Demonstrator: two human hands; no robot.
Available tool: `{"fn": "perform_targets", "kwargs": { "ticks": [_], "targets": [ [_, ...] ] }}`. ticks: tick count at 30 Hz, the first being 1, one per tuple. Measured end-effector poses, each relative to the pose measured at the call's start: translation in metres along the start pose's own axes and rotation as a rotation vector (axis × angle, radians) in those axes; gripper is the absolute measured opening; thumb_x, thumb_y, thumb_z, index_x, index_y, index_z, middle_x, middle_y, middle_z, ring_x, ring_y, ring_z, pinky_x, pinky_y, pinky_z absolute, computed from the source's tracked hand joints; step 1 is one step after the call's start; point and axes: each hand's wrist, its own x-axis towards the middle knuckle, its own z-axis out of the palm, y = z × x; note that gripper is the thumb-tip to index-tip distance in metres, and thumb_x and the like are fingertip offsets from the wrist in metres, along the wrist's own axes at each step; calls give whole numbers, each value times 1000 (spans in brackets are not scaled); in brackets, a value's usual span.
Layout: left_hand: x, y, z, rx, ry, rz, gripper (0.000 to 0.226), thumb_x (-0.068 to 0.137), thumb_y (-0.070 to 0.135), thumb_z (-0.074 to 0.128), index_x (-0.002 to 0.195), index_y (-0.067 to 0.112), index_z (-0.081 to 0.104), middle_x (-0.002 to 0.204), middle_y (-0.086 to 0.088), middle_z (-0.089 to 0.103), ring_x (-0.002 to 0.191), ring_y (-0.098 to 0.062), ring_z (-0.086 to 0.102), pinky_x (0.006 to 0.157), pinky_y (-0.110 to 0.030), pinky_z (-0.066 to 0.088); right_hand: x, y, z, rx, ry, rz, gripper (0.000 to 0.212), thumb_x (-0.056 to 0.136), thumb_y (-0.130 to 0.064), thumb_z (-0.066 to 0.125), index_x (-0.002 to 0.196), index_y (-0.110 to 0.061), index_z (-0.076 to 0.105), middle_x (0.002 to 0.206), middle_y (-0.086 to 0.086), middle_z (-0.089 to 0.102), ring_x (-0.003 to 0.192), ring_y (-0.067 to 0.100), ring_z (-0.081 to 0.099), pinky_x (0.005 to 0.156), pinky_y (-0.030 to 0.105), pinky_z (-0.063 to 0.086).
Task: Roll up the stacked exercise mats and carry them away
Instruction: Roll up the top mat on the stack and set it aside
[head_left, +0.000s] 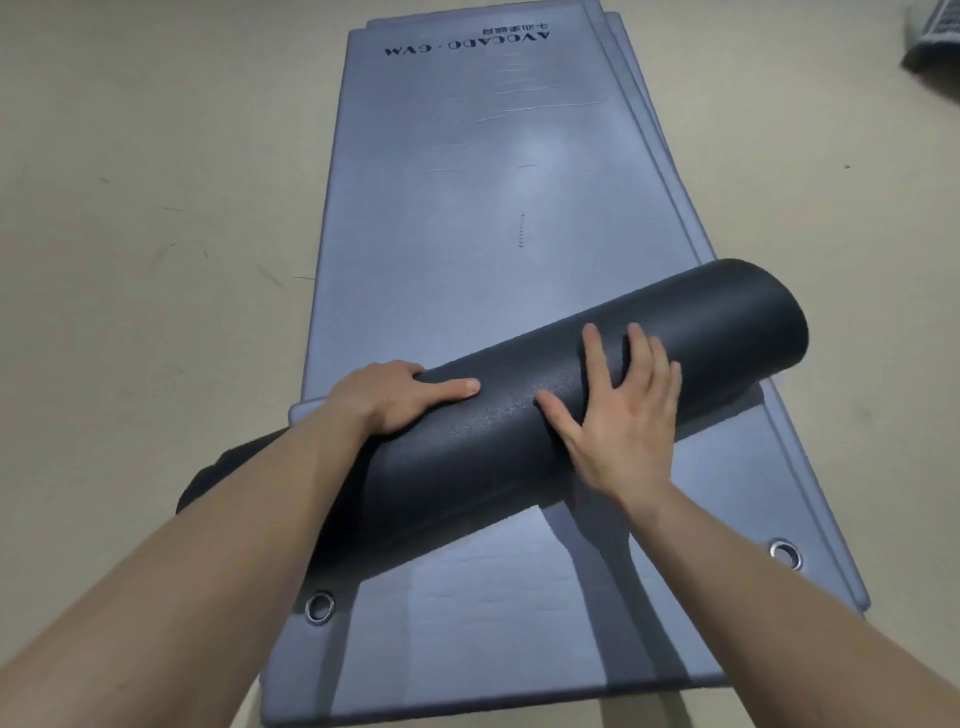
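A stack of grey-blue exercise mats (467, 208) lies flat on the floor, running away from me, with printed lettering at the far end. The top mat is partly wound into a dark roll (675, 332) that lies askew across the stack near me. My left hand (395, 395) lies on the roll's left part, thumb stretched along the top and fingers over the far side. My right hand (618, 415) presses flat on the roll's middle with fingers spread.
Two metal eyelets (319, 605) (785, 552) sit in the near corners of the mat beneath the roll. Beige floor (156, 208) surrounds the stack. A grey object (935, 36) shows at the top right corner. A dark shape (218, 478) lies under my left forearm.
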Motion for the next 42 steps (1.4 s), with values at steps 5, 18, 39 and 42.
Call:
{"fn": "perform_targets", "kwargs": {
  "ticks": [5,18,39,42],
  "targets": [
    [-43,11,39,-97,3,-78,107,59,106,35,134,34,64,131,5,68,116,-24,63,103,-43,48,-43,-25,-26,576,-263,686,111,89,-77,50,164,-19,-8,163,19,19,138,43,43,109,53,41],
    [-58,133,113,-392,-96,-35,101,80,94,36,132,11,65,128,-8,69,112,-29,65,102,-43,51,-16,89,-45,978,-337,555,80,77,-64,79,140,-39,37,128,-16,63,115,19,66,100,44,53],
    [15,472,257,-647,-234,287,95,96,67,52,164,34,-6,166,-2,33,146,-34,41,117,-47,39,61,380,-89,107,-184,701,63,106,-60,22,163,-43,2,160,15,29,136,42,39,109,54,34],
    [51,502,247,-624,-244,305,94,93,69,56,164,38,2,164,-1,38,143,-36,44,111,-57,44,92,392,-76,57,-96,711,64,106,-57,22,164,-38,2,162,20,26,135,42,39,109,55,34]
  ]
}}
